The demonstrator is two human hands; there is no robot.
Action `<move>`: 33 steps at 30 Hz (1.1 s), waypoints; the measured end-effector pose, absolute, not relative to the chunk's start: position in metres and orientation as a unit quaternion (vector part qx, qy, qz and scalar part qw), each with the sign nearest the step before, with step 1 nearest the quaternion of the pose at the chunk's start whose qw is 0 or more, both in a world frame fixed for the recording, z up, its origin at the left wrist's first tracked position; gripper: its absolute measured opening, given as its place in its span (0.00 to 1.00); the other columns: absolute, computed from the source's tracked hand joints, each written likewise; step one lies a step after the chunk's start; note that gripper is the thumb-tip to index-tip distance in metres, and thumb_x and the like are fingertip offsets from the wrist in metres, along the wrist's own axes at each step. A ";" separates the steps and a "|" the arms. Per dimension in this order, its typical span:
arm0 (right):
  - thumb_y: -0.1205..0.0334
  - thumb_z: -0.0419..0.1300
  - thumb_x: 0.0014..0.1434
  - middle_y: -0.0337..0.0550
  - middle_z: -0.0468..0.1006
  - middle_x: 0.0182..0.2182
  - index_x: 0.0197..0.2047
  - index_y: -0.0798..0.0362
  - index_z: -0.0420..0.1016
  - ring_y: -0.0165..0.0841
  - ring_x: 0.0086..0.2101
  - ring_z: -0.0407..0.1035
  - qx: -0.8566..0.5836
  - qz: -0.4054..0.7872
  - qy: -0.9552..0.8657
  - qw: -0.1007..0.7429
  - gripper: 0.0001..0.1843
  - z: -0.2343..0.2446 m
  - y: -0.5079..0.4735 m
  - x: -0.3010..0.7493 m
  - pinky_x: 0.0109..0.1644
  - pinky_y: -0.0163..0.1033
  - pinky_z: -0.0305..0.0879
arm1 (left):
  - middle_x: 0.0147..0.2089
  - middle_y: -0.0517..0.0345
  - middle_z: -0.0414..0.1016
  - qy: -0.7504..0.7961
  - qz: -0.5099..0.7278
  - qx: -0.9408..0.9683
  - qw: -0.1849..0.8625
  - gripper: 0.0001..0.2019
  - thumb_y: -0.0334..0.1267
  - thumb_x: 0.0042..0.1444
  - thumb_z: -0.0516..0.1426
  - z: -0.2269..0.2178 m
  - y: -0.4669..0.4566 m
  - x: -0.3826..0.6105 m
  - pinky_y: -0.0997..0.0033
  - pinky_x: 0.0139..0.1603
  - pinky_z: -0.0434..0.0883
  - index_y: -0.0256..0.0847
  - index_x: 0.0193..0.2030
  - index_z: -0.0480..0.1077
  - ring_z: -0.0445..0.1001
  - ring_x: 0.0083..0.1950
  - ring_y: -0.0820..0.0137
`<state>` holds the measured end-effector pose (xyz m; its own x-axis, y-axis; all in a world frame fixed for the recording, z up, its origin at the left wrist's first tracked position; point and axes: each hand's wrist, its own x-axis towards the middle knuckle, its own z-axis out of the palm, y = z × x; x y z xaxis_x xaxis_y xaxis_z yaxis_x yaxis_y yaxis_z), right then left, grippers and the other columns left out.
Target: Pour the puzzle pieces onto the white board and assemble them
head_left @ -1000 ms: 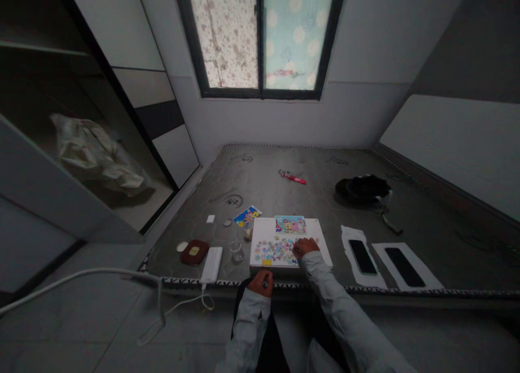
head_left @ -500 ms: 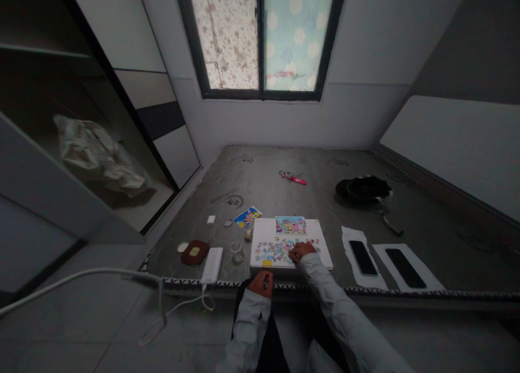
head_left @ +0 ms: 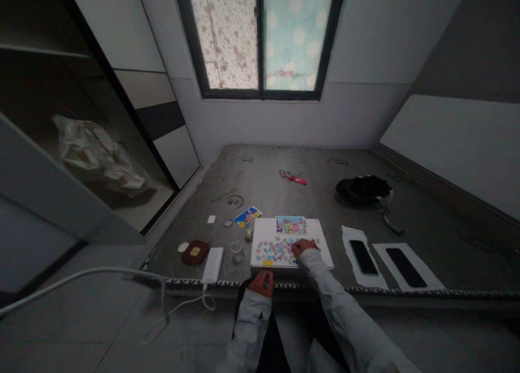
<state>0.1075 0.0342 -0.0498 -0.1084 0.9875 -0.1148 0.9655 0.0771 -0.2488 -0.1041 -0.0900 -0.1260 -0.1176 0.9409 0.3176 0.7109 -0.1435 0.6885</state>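
Observation:
Many small coloured jigsaw puzzle pieces lie scattered over a white box. A colourful cartoon picture card rests at the box's far edge, and a small yellow piece is near its front left corner. My right hand is over the right part of the pieces, its fingers bent together; whatever they pinch is too small to make out. Just in front of the box, my left hand is curled closed, with something small and dark showing in the fist that I cannot identify.
Left of the box stand a clear glass jar, a white power bank with a cable, and a brown case. Two phones lie on white sheets at the right. Behind are a black cap and a red strap.
My right hand has shifted slightly to the right and away from me over the pieces. My left hand stays nearly in place.

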 end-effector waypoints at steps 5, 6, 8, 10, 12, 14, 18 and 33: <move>0.54 0.53 0.65 0.44 0.82 0.45 0.46 0.47 0.82 0.37 0.45 0.73 -0.704 0.101 -0.699 0.068 0.17 -0.048 0.041 0.148 0.49 0.39 0.59 | 0.34 0.57 0.79 0.644 0.382 0.645 0.155 0.15 0.40 0.64 0.48 -0.122 -0.090 -0.103 0.78 0.38 0.68 0.43 0.34 0.75 0.76 0.34 0.74; 0.54 0.54 0.64 0.45 0.82 0.45 0.46 0.46 0.82 0.37 0.44 0.73 -0.704 0.102 -0.700 0.065 0.17 -0.047 0.042 0.156 0.48 0.39 0.60 | 0.33 0.57 0.79 0.646 0.384 0.641 0.156 0.16 0.40 0.64 0.48 -0.121 -0.090 -0.102 0.78 0.38 0.68 0.43 0.34 0.75 0.76 0.34 0.74; 0.53 0.56 0.63 0.44 0.82 0.44 0.45 0.46 0.83 0.37 0.43 0.74 -0.698 0.108 -0.706 0.058 0.16 -0.045 0.044 0.168 0.48 0.39 0.60 | 0.33 0.57 0.79 0.647 0.394 0.635 0.154 0.16 0.40 0.64 0.48 -0.120 -0.091 -0.100 0.78 0.37 0.68 0.43 0.34 0.75 0.76 0.34 0.74; 0.53 0.58 0.62 0.44 0.82 0.43 0.45 0.46 0.83 0.37 0.43 0.74 -0.684 0.113 -0.720 0.040 0.14 -0.042 0.043 0.173 0.49 0.39 0.60 | 0.33 0.58 0.80 0.643 0.410 0.630 0.146 0.15 0.40 0.64 0.48 -0.120 -0.090 -0.098 0.78 0.38 0.68 0.43 0.34 0.75 0.76 0.34 0.75; 0.53 0.58 0.62 0.44 0.82 0.44 0.47 0.45 0.82 0.36 0.44 0.73 -0.664 0.110 -0.740 0.007 0.14 -0.039 0.042 0.172 0.50 0.39 0.59 | 0.33 0.58 0.80 0.637 0.423 0.631 0.134 0.15 0.40 0.64 0.49 -0.120 -0.090 -0.096 0.77 0.38 0.69 0.43 0.33 0.75 0.76 0.33 0.75; 0.54 0.58 0.63 0.44 0.81 0.45 0.48 0.45 0.81 0.36 0.46 0.72 -0.645 0.105 -0.756 -0.026 0.15 -0.037 0.041 0.167 0.51 0.40 0.59 | 0.32 0.58 0.80 0.636 0.425 0.632 0.125 0.15 0.40 0.64 0.49 -0.121 -0.090 -0.097 0.77 0.38 0.69 0.42 0.33 0.76 0.76 0.33 0.74; 0.55 0.59 0.63 0.43 0.80 0.45 0.48 0.42 0.81 0.36 0.47 0.72 -0.617 0.107 -0.778 -0.056 0.13 -0.037 0.041 0.155 0.52 0.41 0.56 | 0.32 0.58 0.80 0.638 0.404 0.641 0.139 0.15 0.40 0.63 0.50 -0.122 -0.089 -0.101 0.77 0.35 0.69 0.42 0.33 0.76 0.76 0.32 0.75; 0.53 0.57 0.64 0.43 0.80 0.48 0.47 0.40 0.82 0.38 0.50 0.70 -0.545 0.081 -0.831 -0.072 0.13 -0.036 0.043 0.151 0.53 0.41 0.56 | 0.33 0.59 0.80 0.639 0.427 0.629 0.119 0.15 0.40 0.64 0.49 -0.125 -0.090 -0.098 0.78 0.35 0.68 0.43 0.33 0.75 0.76 0.32 0.76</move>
<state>0.1509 0.0435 -0.0357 -0.3952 0.8946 -0.2087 0.9181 0.3924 -0.0568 -0.0984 -0.0897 -0.1248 -0.1812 0.9050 0.3849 0.7010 -0.1556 0.6960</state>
